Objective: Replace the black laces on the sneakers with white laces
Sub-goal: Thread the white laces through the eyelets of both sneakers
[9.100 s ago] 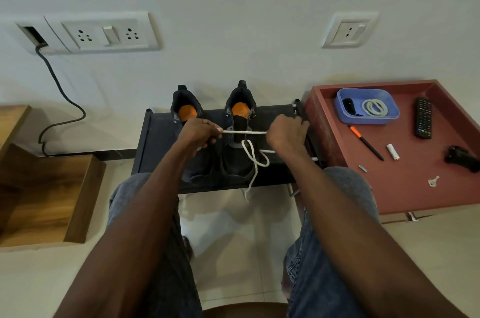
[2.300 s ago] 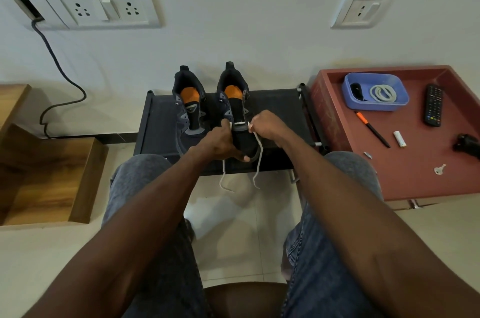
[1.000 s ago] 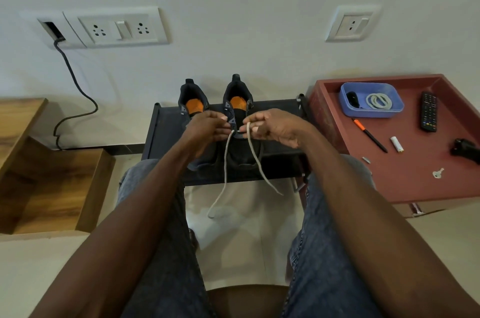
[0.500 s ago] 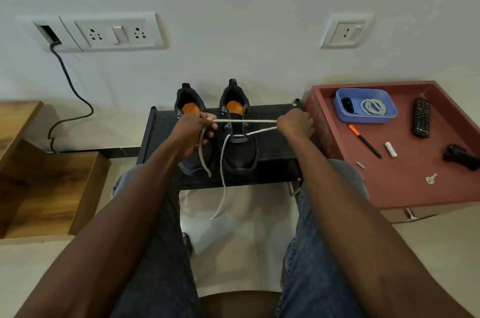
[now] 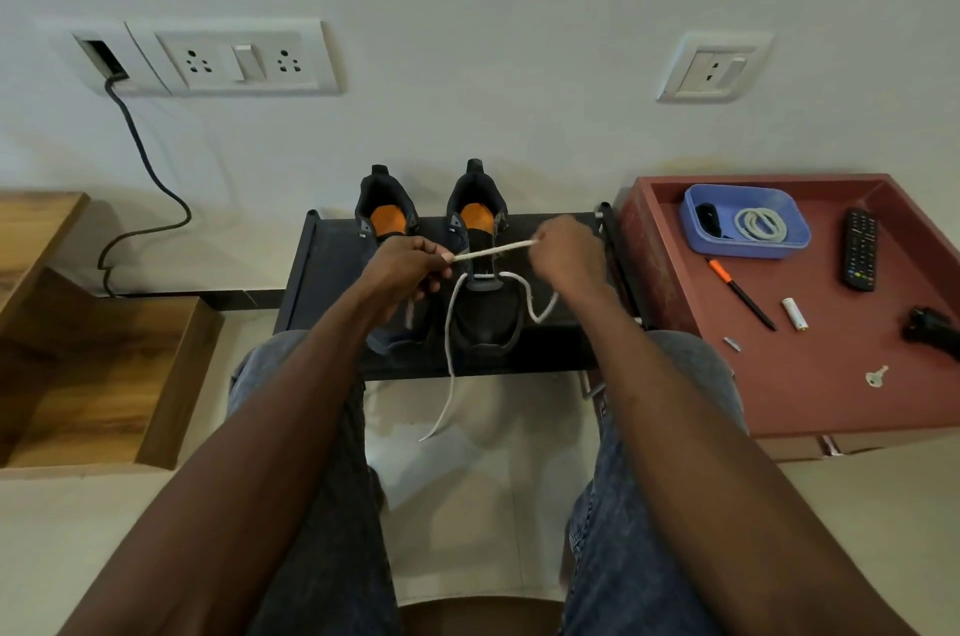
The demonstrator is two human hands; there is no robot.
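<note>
A seated person in blue denim jeans leans over a low black metal rack (image 5: pixel 332 282) set against a pale wall, with two black sneakers with orange insoles standing on it side by side, toes toward the person. The left hand (image 5: pixel 402 272) has its fingers curled and pinches one stretch of a white round shoelace (image 5: pixel 492 251) at the thumb and fingertips; the right hand (image 5: pixel 566 253) has its fingers curled too and pinches the other end of that stretch, so the lace runs taut and slightly tilted between the two hands, above the tongue of the right-hand sneaker (image 5: pixel 485 308). Below it the lace passes through the lowest eyelets of that sneaker; one tail loops out to the right under the right wrist, the other hangs down past the rack's front edge toward the light tiled floor. The left-hand sneaker (image 5: pixel 387 225) sits partly behind the left hand. To the right, a red-brown tray table (image 5: pixel 810 391) holds a blue plastic tub (image 5: pixel 746 248) with a coiled white lace (image 5: pixel 761 224) in it, an orange-capped black pen (image 5: pixel 740 291), a black remote control (image 5: pixel 860 250) and a small key (image 5: pixel 877 376).
</note>
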